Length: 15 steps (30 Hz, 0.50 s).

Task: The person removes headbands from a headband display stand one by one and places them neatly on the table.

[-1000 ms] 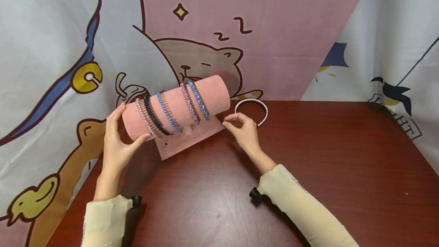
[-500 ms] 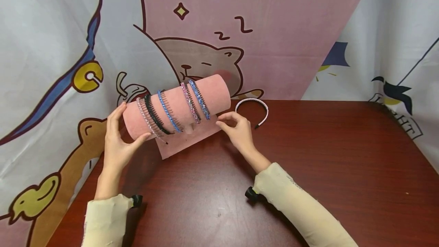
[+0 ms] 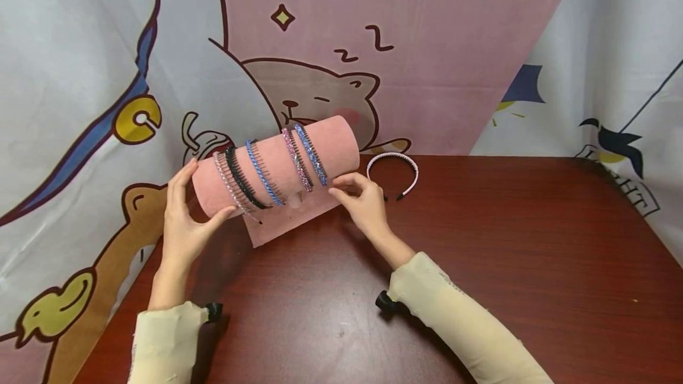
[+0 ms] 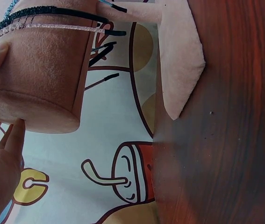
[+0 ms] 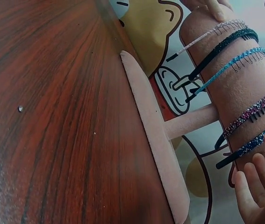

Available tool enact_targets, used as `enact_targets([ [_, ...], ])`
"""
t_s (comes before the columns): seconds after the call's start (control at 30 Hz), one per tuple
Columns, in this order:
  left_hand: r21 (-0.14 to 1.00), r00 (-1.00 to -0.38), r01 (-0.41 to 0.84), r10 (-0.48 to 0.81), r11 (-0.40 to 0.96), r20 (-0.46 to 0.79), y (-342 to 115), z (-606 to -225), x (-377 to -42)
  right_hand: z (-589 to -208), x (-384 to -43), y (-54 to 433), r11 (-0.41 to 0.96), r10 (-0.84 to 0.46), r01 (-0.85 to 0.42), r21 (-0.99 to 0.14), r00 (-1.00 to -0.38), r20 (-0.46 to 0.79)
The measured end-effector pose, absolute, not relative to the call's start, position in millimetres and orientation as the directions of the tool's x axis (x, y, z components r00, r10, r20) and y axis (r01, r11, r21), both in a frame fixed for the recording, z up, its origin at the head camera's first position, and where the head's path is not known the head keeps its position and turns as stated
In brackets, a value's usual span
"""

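A pink plush headband stand (image 3: 331, 147) is a padded cylinder on a post above a flat pink base (image 3: 283, 227). My left hand (image 3: 184, 218) grips its left end, thumb in front and fingers at the far side. Round the cylinder sit a pale pink headband (image 4: 53, 26), a black one (image 3: 241, 179), a braided blue one (image 3: 261, 173), a pink glitter one (image 3: 296, 160) and a blue glitter one (image 3: 310, 154). My right hand (image 3: 365, 203) is at the lower end of the blue glitter headband, thumb and forefinger slightly apart; the right wrist view shows the thumb close against it.
A white headband (image 3: 415, 173) lies on the dark red wooden table (image 3: 480, 253), behind my right hand. Cartoon-printed cloth (image 3: 427, 76) hangs along the back and sides of the table.
My right hand has moved left, away from the white headband, to the blue glitter headband's lower end. The left hand and the stand have hardly moved.
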<state>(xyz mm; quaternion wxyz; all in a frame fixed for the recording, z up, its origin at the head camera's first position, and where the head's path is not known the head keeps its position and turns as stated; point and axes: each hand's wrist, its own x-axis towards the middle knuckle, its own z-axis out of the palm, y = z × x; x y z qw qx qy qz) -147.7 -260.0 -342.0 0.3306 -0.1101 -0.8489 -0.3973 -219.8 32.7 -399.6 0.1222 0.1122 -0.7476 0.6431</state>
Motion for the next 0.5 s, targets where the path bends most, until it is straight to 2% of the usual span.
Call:
enact_targets([
  [0.3,0.607,-0.758,0.448,-0.081,0.656,0.647,-259.2,-341.3,-146.9,-398.2,-218.5,28.3,0.111,-0.003,-0.312,-0.944,-0.950,0.313],
  [0.5,0.608,-0.758,0.452,-0.077,0.653,0.647,-258.2,-340.6,-146.6,-399.4,-218.3,23.5,0.014,0.007,-0.299,-0.954,-0.954,0.299],
])
